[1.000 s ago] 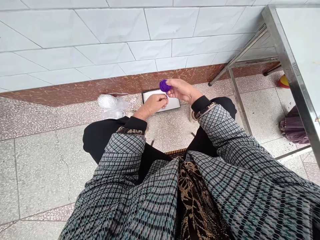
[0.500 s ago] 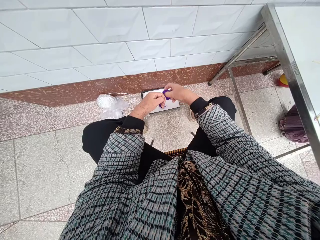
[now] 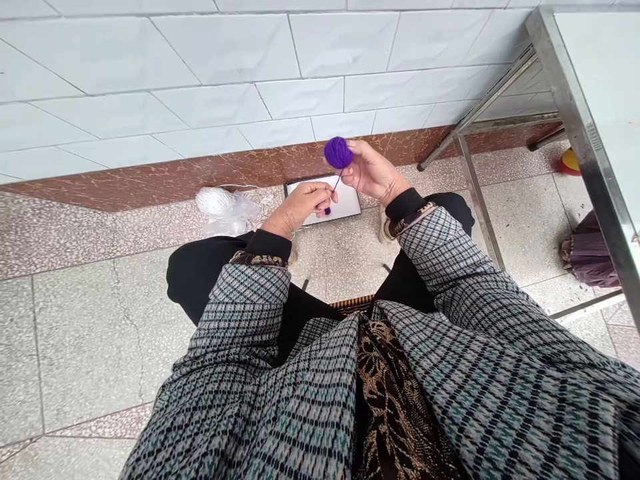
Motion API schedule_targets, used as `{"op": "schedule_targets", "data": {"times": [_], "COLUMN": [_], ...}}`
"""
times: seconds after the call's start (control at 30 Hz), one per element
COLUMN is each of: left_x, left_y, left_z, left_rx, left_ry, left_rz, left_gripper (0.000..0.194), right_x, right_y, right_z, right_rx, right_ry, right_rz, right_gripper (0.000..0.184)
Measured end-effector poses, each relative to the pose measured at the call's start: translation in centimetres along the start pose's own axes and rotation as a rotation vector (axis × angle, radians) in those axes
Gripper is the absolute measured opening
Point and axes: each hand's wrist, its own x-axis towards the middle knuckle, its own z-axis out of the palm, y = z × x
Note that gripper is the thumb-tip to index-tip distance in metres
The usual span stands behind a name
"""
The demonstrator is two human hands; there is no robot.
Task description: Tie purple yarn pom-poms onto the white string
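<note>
A purple ball of yarn (image 3: 339, 153) is held up in my right hand (image 3: 373, 171), its fingers wrapped round the ball's right side. From it a taut purple strand (image 3: 338, 180) runs down to my left hand (image 3: 306, 204), which is closed with thumb and forefinger pinching the strand. A small bit of purple (image 3: 327, 211) shows just under the left fingers; what it belongs to is hidden. Below both hands a white board with a dark rim (image 3: 347, 203) lies on the floor, partly covered by the left hand.
White yarn in a clear plastic bag (image 3: 220, 207) lies on the floor to the left. A tiled wall (image 3: 300, 107) rises in front. At the right stands a metal-framed table (image 3: 575, 100), with purple cloth (image 3: 590, 257) and a red-yellow object (image 3: 569, 162) beneath it.
My right hand dipped with the ball toward my left hand, then rose higher than before, drawing the strand out. The left hand has stayed nearly in place, pinching.
</note>
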Motion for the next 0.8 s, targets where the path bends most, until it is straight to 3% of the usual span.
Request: {"op": "schedule_targets", "data": {"times": [0.23, 0.37, 0.5, 0.7, 0.8], "left_x": [-0.2, -0.3, -0.1, 0.5, 0.7], "left_y": [-0.1, -0.3, -0.5, -0.5, -1.0], "left_z": [-0.4, -0.8, -0.9, -0.7, -1.3], "left_rx": [-0.055, -0.082, -0.092, -0.157, -0.070], "left_ry": [0.131, 0.145, 0.193, 0.292, 0.318], "left_rz": [0.034, 0.059, 0.020, 0.037, 0.020], "left_gripper": [0.019, 0.021, 0.021, 0.020, 0.004], "right_x": [-0.4, -0.7, -0.9, -1.1, -1.2], "right_y": [-2.1, -2.8, -2.4, -1.5, -1.6], "right_z": [-0.4, -0.8, -1.6, -3.0, -3.0], "right_rx": [-0.186, -0.136, -0.038, -0.365, -0.427], "right_ry": [0.165, 0.195, 0.055, -0.234, -0.254], "right_rz": [-0.126, -0.145, -0.104, 0.071, 0.098], "right_gripper": [0.027, 0.026, 0.018, 0.018, 0.021]}}
